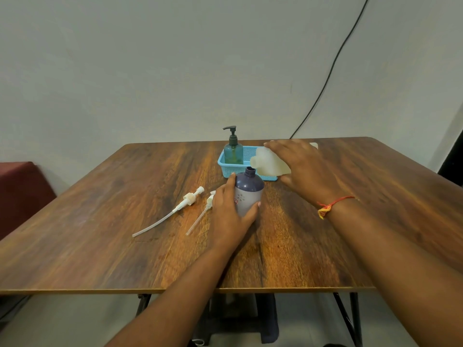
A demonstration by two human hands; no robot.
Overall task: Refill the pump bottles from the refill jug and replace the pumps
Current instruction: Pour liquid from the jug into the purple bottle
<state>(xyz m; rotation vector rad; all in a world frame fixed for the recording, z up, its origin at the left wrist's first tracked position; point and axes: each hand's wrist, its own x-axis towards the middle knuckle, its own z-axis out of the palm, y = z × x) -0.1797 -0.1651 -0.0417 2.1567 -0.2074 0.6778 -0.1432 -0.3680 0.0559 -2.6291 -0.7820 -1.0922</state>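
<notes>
A purple and grey bottle (248, 194) stands upright on the table with its neck open and no pump. My left hand (226, 214) grips its body from the left. My right hand (304, 169) holds a translucent white refill jug (269, 163), tipped over so its open spout hangs just above the bottle's neck. Two white pumps lie flat on the wood left of the bottle: a longer pump (172, 211) and a shorter pump (200, 216), partly hidden by my left hand. A teal bottle with a dark pump (233, 149) stands in a blue basket (223, 164).
The wooden table (125, 246) stands against a pale wall. A black cable (333, 68) runs down the wall behind the table. A dark red seat (20, 191) sits at the left, below table height.
</notes>
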